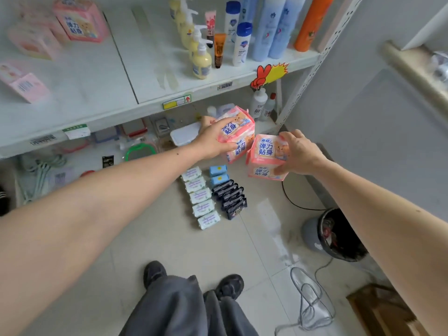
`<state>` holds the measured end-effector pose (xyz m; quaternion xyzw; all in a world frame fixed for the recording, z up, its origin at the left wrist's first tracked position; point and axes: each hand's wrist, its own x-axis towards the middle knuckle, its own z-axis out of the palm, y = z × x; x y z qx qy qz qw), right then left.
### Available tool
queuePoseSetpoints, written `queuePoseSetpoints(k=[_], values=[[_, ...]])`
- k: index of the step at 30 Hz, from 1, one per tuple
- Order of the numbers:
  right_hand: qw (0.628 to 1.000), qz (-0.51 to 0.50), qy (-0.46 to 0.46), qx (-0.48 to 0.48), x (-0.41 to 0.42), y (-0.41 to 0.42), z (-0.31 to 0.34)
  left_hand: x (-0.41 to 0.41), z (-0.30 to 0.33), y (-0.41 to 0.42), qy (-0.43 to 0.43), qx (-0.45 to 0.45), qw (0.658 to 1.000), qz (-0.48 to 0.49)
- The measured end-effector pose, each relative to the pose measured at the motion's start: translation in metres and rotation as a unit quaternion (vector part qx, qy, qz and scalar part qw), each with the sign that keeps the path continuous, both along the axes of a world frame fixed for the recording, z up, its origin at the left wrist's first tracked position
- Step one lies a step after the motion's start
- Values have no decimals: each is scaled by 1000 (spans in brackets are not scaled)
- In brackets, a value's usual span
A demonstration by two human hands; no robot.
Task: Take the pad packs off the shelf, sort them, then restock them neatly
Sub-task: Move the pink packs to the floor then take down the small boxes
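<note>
My left hand (213,139) grips a pink pad pack (238,132) in front of the lower shelf, above the floor. My right hand (300,154) holds a second pink pad pack (265,157) just to the right, the two packs nearly touching. On the floor below lie sorted rows: several white-green packs (200,197), two blue packs (218,174) and several black packs (230,197). More pink packs (80,21) remain on the upper shelf (97,88) at the left, some blurred.
Lotion pump bottles (201,61), tubes and tall spray cans (274,27) stand on the shelf's right half. The lower shelf holds boxes and a green frame (140,151). A grey bin (334,235), a black cable and a mesh bag (310,301) lie on the floor to the right. My shoes (194,280) are below.
</note>
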<state>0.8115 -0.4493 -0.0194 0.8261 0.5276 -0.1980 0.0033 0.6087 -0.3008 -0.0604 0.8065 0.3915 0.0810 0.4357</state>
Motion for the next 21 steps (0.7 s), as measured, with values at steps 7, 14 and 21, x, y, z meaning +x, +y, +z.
queuePoseSetpoints(k=[7,14,21], values=[[999,-21,33,-26,57,-12,-65,55,-64,-12,31,-30,999,-12],[997,-13,33,-62,112,22,-127,115,-128,13,45,-60,997,3],[994,20,53,-99,171,69,-209,170,-211,57,58,-78,995,18]])
